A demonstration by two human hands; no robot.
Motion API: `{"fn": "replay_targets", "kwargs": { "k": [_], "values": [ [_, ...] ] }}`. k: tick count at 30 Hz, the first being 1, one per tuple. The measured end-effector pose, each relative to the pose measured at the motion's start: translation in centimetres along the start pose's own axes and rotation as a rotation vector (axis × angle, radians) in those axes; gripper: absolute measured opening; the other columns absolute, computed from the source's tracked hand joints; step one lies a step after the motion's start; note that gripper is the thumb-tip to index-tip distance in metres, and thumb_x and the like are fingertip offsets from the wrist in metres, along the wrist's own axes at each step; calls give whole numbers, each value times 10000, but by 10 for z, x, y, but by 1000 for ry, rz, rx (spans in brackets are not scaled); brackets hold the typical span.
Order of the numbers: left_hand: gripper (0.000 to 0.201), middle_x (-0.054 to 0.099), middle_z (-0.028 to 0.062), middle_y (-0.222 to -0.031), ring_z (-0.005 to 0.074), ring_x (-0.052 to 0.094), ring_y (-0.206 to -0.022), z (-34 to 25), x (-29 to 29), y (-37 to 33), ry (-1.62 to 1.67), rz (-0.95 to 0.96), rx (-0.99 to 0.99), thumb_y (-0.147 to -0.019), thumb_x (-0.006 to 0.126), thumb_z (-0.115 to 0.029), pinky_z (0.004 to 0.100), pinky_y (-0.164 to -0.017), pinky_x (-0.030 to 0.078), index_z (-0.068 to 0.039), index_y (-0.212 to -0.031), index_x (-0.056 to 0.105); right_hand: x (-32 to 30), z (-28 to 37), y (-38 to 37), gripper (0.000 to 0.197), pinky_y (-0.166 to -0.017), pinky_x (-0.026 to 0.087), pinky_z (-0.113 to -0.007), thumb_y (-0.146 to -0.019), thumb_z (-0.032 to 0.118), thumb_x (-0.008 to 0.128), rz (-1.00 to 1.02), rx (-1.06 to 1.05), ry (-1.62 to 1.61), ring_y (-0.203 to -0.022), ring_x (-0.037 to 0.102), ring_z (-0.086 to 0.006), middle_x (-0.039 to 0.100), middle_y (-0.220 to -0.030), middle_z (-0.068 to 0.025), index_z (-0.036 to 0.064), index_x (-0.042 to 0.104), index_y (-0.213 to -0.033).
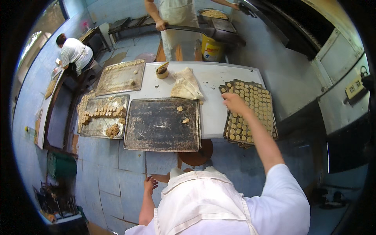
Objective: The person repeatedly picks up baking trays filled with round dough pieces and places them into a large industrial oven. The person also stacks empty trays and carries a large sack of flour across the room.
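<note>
Here, nearest, left hand (150, 184) hangs beside apron (199, 197), fingers loosely parted, seemingly empty. On desk (213, 122), dark tray (158, 125) with two pale pieces (179, 108); right hand (234, 103) over tray stack (227, 126) near far-left corner, pale rounds (243, 138) beneath; cannot tell whether fingers hold one. Step seems handling rounds; next move calls for light touch. Beyond, co-worker (177, 11).

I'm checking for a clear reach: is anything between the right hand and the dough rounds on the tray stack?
Nothing visible: the right hand is over the left side of the dough rounds; whether it touches any is unclear.
</note>
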State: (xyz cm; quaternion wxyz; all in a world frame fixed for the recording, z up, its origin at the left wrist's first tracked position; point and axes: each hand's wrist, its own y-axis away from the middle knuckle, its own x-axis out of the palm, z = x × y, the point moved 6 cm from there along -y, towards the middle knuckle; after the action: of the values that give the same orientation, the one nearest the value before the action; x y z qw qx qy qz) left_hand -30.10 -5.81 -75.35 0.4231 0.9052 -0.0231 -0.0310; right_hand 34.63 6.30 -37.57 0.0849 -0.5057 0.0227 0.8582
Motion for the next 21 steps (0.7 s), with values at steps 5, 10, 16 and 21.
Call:
{"fn": "replay_targets", "kwargs": {
  "k": [5,10,16,21],
  "values": [
    [348,664,148,-1101,307,708,-939,32,3,46,88,-164,-65,-1028,558,-238,464,-777,599,-56,-1324,525,157,-9,-75,439,-1030,502,-459,-998,100,571,129,-157,259,-1297,549,-344,507,-1497,-145,85,541,-1436],
    [360,693,151,-1092,293,702,-937,96,19,89,104,-293,-118,-1019,567,-227,468,-774,574,-57,-1337,552,184,-28,-94,238,-882,520,-503,-921,42,605,-106,-140,139,-1117,593,-376,623,-1220,-145,50,631,-1158],
    [363,702,143,-1075,279,699,-938,149,61,162,-169,-278,-160,-1014,570,-223,458,-769,568,-65,-1341,564,158,29,-76,171,-816,555,-480,-908,62,598,-85,-144,-48,-980,670,-374,682,-1006,-174,23,677,-1054],
    [364,703,137,-1064,273,696,-942,155,73,159,-302,-159,-154,-1012,571,-223,452,-770,566,-70,-1342,568,200,93,-23,127,-794,560,-471,-926,120,628,15,-475,63,-979,652,-329,632,-1005,-126,42,660,-1021]
  ]
}}
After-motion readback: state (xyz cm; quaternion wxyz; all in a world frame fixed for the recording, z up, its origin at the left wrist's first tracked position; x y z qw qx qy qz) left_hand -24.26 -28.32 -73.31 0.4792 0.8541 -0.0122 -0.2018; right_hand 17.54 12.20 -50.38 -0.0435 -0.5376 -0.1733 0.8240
